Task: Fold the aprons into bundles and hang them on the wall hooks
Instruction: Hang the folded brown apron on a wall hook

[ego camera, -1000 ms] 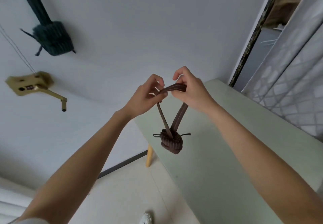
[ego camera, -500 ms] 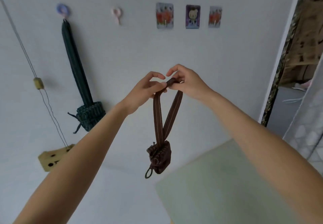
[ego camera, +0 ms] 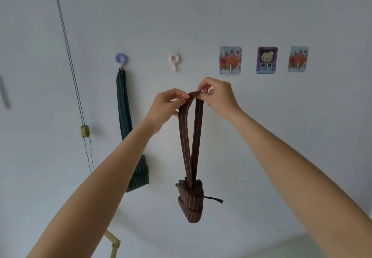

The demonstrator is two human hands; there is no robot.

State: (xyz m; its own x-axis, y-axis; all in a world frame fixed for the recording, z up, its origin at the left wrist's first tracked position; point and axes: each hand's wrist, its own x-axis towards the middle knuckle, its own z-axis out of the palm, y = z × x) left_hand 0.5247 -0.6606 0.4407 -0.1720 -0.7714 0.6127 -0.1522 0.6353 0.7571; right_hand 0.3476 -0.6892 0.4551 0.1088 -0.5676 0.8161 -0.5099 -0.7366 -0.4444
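A brown striped apron bundle [ego camera: 191, 202] hangs in the air by its neck strap loop [ego camera: 190, 128]. My left hand [ego camera: 168, 106] and my right hand [ego camera: 218, 96] both pinch the top of that loop, held up in front of the white wall. Just above and left of the loop is a bare pink hook [ego camera: 174, 61]. A dark green striped apron bundle [ego camera: 138, 174] hangs by its strap from the purple hook [ego camera: 120, 59] further left; my left forearm covers part of it.
Three picture-card hooks [ego camera: 230, 60] [ego camera: 267, 60] [ego camera: 298, 59] sit in a row on the wall to the right. A thin cord with a brass weight [ego camera: 85, 131] hangs at the left. A yellow wooden piece [ego camera: 113, 242] shows at the bottom.
The view has tilted up from the table to the wall. Both hands have lifted the brown bundle higher, and its strap loop is closer to the pink hook.
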